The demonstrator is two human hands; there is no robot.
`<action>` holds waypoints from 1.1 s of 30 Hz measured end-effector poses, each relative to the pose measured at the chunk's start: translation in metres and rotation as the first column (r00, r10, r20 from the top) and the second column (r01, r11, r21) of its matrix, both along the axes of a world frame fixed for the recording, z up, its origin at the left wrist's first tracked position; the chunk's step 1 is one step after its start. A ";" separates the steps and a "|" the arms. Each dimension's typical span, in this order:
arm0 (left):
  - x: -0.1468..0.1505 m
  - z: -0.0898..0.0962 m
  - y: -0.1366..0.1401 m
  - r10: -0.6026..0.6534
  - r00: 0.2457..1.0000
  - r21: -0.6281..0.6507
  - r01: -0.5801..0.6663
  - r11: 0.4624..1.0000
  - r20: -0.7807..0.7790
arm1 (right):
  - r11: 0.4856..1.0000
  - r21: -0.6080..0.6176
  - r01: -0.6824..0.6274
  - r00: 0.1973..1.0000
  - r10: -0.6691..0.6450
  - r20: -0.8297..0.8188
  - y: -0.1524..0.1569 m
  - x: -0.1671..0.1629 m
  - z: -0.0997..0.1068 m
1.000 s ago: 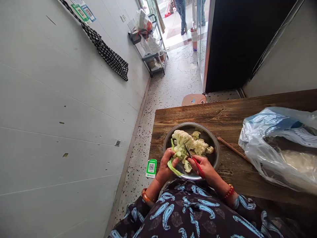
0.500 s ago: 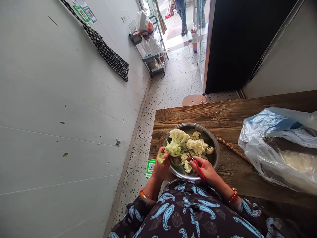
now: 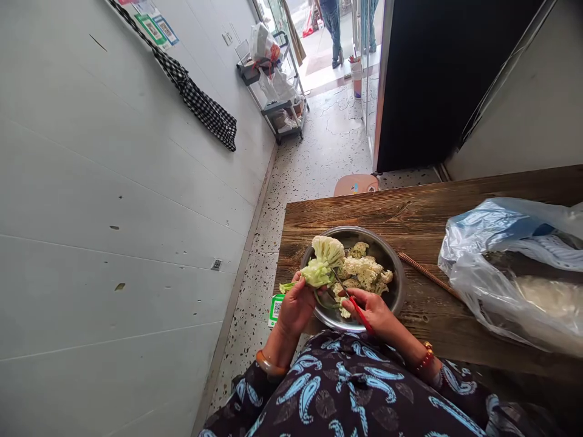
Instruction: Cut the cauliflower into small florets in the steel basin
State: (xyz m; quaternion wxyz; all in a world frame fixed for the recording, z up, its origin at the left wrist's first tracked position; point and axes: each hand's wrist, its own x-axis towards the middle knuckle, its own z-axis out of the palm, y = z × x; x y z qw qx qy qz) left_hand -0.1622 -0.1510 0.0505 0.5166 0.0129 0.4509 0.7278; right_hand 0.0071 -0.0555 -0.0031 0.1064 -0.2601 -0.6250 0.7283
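Note:
My left hand (image 3: 294, 305) is closed on a large piece of cauliflower (image 3: 324, 261), its pale green stem toward me and its white head pointing away. This piece is over the left side of a round metal bowl (image 3: 399, 297). Red-handled scissors (image 3: 359, 312) are gripped in my right hand (image 3: 374, 311), their blades reaching to the cauliflower's stem. Whether the blades are parted I cannot tell. Inside the bowl lie several cut cauliflower florets (image 3: 364, 270). A smaller floret hangs or rests just by my right fingers, partly hidden.
The bowl stands on a dark wooden table (image 3: 337, 212). To its right are thin brown sticks (image 3: 430, 273) and a clear plastic bag (image 3: 483, 291). A green code card (image 3: 276, 308) is at the table's left edge. Beyond stand a pink stool (image 3: 355, 184) and a cart (image 3: 282, 106); a person (image 3: 332, 27) is by the doorway.
My left hand has turned the cauliflower slightly, and a green leafy bit now sticks out to the left. The scissors have shifted a little left, their tips now at the stem.

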 end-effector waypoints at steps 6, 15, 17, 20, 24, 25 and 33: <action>0.000 -0.002 0.000 -0.005 0.998 0.008 0.005 1.000 0.068 | 0.986 -0.163 -0.023 1.000 0.021 -0.016 -0.005 -0.004 0.000; 0.006 -0.003 0.007 -0.056 0.995 -0.034 0.059 0.998 0.079 | 0.964 -0.258 0.055 0.996 -0.070 -0.048 -0.002 -0.006 0.020; 0.007 -0.003 0.008 -0.064 0.995 -0.041 0.068 0.997 0.078 | 0.950 -0.306 0.069 0.995 -0.088 -0.047 -0.002 -0.008 0.026; 0.009 -0.003 0.009 -0.068 0.995 -0.045 0.071 0.996 0.075 | 0.949 -0.303 0.090 0.993 -0.107 -0.039 -0.001 -0.009 0.028; 0.009 -0.003 0.010 -0.071 0.995 -0.055 0.075 0.996 0.072 | 0.968 -0.230 0.104 0.994 -0.109 -0.007 -0.001 -0.009 0.019; 0.009 -0.003 0.011 -0.073 0.995 -0.056 0.077 0.995 0.074 | 0.972 -0.211 0.101 0.995 -0.103 0.002 -0.001 -0.009 0.016; 0.010 0.000 0.014 -0.067 0.993 -0.046 0.072 0.996 0.094 | 0.974 -0.210 0.090 0.991 -0.108 -0.077 0.003 -0.007 0.011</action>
